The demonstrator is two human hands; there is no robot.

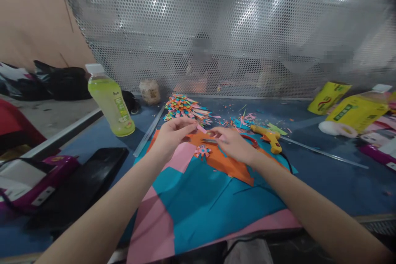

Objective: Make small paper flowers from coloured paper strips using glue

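Note:
My left hand (173, 137) pinches a small pink paper strip (202, 128) between thumb and fingertips. At the strip's other end, the fingertips of my right hand (233, 143) are closed on it. Scissor blades (209, 141) stick out below my right fingers, with a red handle (251, 140) showing behind that hand; whether the palm grips the scissors is hidden. Just below both hands, a small fringed paper flower (202, 152) in pink, blue and orange lies on orange paper (233, 167). Large blue paper (216, 202) and pink paper (151, 227) spread underneath.
Behind my hands are a pile of folded paper pieces (182, 107) and paper scraps (244, 119). A yellow glue gun (270, 137) lies right, glue sticks (150, 130) left. A green drink bottle (109, 103) and a black phone-like slab (83, 185) are left. A perforated metal panel (216, 37) borders the back.

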